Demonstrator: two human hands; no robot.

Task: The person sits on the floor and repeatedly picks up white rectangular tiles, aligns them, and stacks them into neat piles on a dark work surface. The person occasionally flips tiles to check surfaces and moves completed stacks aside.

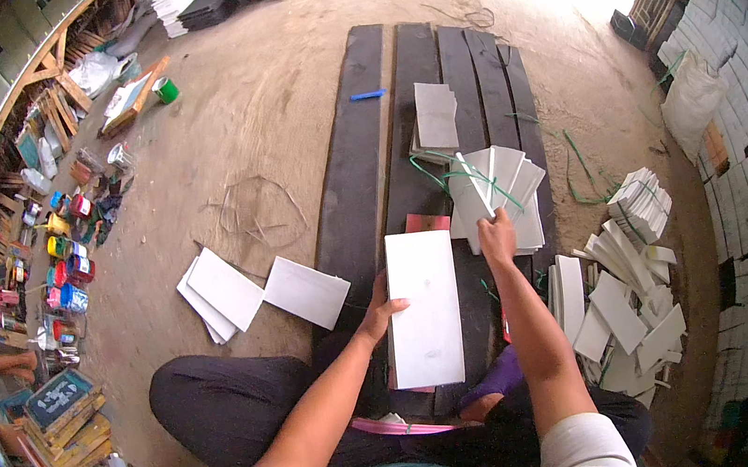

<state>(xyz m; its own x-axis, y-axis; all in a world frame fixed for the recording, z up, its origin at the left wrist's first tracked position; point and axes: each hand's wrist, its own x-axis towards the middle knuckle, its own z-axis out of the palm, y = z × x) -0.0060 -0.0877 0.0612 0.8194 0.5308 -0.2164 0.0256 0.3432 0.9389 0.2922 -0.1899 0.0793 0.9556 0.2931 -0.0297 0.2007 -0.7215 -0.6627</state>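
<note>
My left hand grips the left edge of a neat stack of white rectangular sheets, thumb on top and fingers down the side. The stack stands in front of me on dark planks, with a reddish piece showing past its far end. Ahead and to the right, my right hand is closed, pinching the near edge of a white sheet in a fanned pile. Green strapping loops across this pile. Another small stack of pale sheets lies just beyond it.
Loose white sheets lie on the left floor. Scattered white offcuts and a bundle are at right. Paint cans and wooden frames line the left. Stacked white blocks form the right wall. A blue strip crosses a plank.
</note>
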